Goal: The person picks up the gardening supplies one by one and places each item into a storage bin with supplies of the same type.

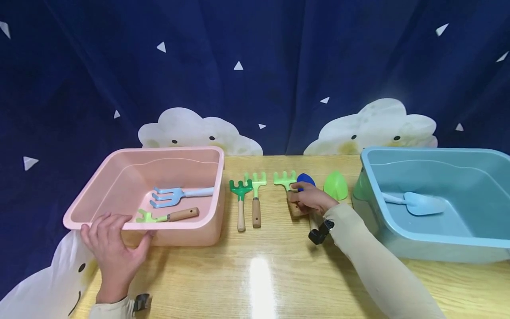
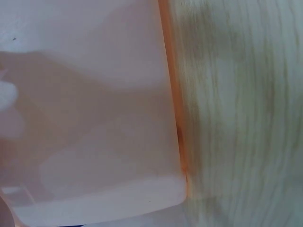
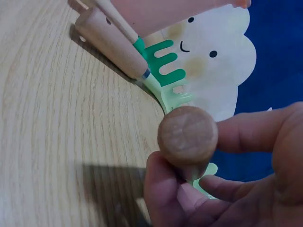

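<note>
My right hand grips the wooden handle of a light green toy rake, thumb and fingers around it. The round handle end faces the camera in the right wrist view. Beside that hand lies a blue-headed shovel, partly hidden by the hand, then a bright green shovel head. My left hand holds the front rim of the pink bin, fingers over the edge and thumb outside. In the bin lie a light blue fork and a light green rake with wooden handle.
Between the bins, a dark green rake and another light green rake lie side by side on the wooden table. At the right stands a blue bin containing a light blue shovel. A dark blue curtain hangs behind.
</note>
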Available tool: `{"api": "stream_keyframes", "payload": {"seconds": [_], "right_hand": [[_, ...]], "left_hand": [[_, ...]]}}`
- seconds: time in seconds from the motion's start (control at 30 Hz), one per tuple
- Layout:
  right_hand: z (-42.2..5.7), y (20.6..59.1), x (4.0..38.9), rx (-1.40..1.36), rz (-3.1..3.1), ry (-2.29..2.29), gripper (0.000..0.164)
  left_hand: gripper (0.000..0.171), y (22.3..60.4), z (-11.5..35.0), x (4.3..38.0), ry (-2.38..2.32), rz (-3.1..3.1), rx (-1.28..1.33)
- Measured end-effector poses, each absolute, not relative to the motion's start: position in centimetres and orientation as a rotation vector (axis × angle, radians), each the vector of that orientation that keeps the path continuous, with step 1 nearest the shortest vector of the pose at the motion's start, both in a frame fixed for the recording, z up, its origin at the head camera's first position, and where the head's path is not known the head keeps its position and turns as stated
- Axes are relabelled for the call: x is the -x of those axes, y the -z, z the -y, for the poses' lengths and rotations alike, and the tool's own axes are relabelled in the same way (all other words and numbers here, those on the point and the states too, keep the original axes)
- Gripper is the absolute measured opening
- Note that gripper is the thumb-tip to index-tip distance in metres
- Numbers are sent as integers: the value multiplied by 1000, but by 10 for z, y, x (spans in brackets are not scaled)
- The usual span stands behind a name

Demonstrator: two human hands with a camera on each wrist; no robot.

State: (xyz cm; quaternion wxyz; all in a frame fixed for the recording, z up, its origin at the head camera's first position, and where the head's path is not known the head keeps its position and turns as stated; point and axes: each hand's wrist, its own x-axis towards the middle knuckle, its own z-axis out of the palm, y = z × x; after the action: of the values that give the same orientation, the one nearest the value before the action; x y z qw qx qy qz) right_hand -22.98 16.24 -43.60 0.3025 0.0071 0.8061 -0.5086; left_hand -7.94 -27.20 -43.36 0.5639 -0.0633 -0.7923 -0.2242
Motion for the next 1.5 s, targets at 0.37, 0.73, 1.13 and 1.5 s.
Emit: {"api": "stream_keyframes", "payload": {"seconds": [0.37,0.73,1.13,1.5], "right_hand": [[-170,442,223,33,-1955,1502,79],[-177,448,217,106,-1812,1664,80],[-179,455,214,133,-1749,1691,84],[-179,458,213,162,-1720,1697,81]], "left_hand": [[68,436,274,81,536,1867,149],[58,437,274,82,539,1882,145],[57,432,271,84,551,1890,142],[69,431,270,80,548,1893,125]]}}
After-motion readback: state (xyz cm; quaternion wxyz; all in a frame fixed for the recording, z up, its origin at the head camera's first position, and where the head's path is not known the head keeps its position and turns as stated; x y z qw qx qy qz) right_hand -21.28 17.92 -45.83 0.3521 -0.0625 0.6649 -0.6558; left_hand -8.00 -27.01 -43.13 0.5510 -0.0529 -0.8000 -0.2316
